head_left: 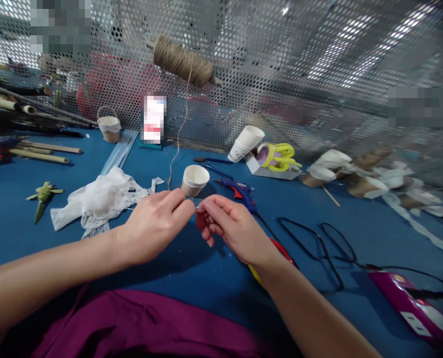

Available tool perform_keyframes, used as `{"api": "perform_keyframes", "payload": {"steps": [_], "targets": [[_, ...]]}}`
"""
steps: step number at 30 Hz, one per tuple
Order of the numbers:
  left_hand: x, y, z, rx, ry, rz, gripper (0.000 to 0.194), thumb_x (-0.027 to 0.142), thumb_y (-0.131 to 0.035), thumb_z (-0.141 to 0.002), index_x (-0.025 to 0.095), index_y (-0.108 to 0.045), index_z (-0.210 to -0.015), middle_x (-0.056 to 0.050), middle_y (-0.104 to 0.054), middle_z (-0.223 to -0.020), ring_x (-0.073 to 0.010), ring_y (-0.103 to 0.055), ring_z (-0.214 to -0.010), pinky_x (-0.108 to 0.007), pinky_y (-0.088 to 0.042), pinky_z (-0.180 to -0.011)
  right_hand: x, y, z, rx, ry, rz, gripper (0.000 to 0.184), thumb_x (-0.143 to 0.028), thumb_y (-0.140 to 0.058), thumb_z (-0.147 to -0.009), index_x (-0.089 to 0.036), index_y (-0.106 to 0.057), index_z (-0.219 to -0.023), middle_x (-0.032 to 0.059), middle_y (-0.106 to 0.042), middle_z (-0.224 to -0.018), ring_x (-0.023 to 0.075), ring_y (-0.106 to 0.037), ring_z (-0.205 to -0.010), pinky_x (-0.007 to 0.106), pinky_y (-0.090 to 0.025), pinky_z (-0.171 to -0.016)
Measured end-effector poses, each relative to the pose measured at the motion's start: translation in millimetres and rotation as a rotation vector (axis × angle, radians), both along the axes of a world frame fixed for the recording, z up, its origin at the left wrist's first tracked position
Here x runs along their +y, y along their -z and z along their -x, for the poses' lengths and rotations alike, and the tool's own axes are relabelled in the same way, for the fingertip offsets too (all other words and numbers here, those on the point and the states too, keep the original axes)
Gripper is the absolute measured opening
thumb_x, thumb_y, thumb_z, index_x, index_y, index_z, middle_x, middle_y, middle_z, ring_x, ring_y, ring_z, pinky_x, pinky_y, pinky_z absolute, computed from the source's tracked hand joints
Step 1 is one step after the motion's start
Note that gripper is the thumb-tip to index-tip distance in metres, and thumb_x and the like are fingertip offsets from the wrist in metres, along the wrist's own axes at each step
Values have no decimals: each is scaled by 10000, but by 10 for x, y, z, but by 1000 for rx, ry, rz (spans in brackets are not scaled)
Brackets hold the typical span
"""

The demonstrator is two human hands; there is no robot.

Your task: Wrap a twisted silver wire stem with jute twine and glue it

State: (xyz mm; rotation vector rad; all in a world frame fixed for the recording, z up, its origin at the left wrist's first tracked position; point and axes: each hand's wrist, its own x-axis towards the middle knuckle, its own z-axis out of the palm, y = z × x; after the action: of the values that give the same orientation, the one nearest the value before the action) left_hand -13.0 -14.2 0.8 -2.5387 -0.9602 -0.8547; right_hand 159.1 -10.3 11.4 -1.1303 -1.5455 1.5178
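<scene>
A strand of brown twine (186, 114) hangs from the spool (184, 62) on the mesh and runs down behind my left hand (158, 223). That hand is closed, thumb and fingers pressed together on the twine. My right hand (231, 223) pinches a thin end between thumb and forefinger, almost touching the left fingertips; it looks like the same twine, mostly hidden by the fingers. Just beyond both hands stands a small paper cup (196, 180), its lower part wrapped in brown. Scissors with red and yellow handles (283, 251) lie partly under my right wrist.
White lace (105, 196) is heaped at left, near a small handled basket (110, 130). A blue glue gun (240, 191) lies right of the cup. Behind are stacked paper cups (246, 144) and yellow-handled scissors (281, 155). Black cable leads to a purple power strip (404, 298).
</scene>
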Motion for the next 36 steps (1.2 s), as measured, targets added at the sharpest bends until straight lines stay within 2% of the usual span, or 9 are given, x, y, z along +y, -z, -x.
{"api": "perform_keyframes", "payload": {"steps": [5, 11, 15, 18, 24, 27, 29, 34, 36], "targets": [[-32, -17, -9, -6, 19, -35, 259, 77, -366, -842, 137, -556, -676, -35, -509, -626, -142, -450, -531, -251, -370, -467, -11, 7, 11, -53, 24, -74, 140, -294, -522, -812, -171, -507, -747, -28, -537, -600, 74, -514, -480, 182, -439, -412], [16, -26, 7, -165, 56, 253, 190, 119, -439, -835, 126, -598, -730, -34, -577, -697, -117, -531, -596, -220, -410, -533, -25, 18, 5, -172, 62, -253, 108, -260, -513, -818, -176, -519, -751, -16, -548, -642, 81, -522, -532, 187, -452, -459], [77, -93, 31, -329, 87, 585, 119, 115, -514, -782, 137, -601, -705, 1, -599, -655, -89, -532, -584, -189, -386, -539, -27, 31, -15, -235, 21, -339, 92, -243, -500, -832, -179, -528, -772, -3, -568, -679, 86, -529, -572, 193, -454, -494], [120, -143, 51, -408, 97, 932, 114, 188, -532, -774, 142, -597, -692, 32, -549, -570, -71, -466, -514, -180, -341, -484, -29, 22, -31, -265, -16, -375, 91, -236, -491, -836, -179, -527, -775, 4, -578, -696, 88, -535, -577, 200, -452, -501], [222, -142, 91, -624, 270, 1623, 123, 247, -580, -715, 133, -555, -677, 37, -526, -580, -50, -425, -480, -173, -329, -451, -60, -37, -36, -235, -72, -367, 94, -219, -487, -832, -175, -520, -755, -4, -572, -679, 85, -548, -567, 201, -453, -499], [240, -110, 80, -670, 326, 1788, 125, 246, -568, -715, 128, -532, -695, 24, -535, -610, -44, -414, -464, -172, -323, -430, -55, -41, -27, -201, -72, -330, 97, -227, -497, -828, -172, -525, -754, -8, -570, -673, 81, -545, -563, 197, -454, -496], [218, -86, 53, -629, 306, 1605, 114, 232, -532, -743, 130, -524, -693, 32, -513, -582, -48, -407, -461, -174, -325, -430, -36, -29, -15, -165, -43, -270, 114, -248, -500, -831, -171, -522, -750, -9, -570, -667, 78, -541, -551, 196, -458, -488], [92, -10, -23, -311, 29, 512, 125, 106, -456, -789, 121, -561, -722, -20, -570, -662, -106, -501, -580, -220, -392, -522, 6, 18, 34, -92, 64, -118, 179, -321, -501, -833, -171, -511, -736, -12, -566, -642, 78, -538, -520, 202, -466, -470], [48, 10, -36, -122, 0, 218, 195, 93, -409, -822, 120, -560, -703, -51, -575, -691, -139, -518, -616, -253, -418, -547, 1, 42, 56, -76, 96, -85, 195, -343, -534, -809, -174, -505, -714, -30, -542, -595, 69, -509, -474, 183, -433, -416]]}}
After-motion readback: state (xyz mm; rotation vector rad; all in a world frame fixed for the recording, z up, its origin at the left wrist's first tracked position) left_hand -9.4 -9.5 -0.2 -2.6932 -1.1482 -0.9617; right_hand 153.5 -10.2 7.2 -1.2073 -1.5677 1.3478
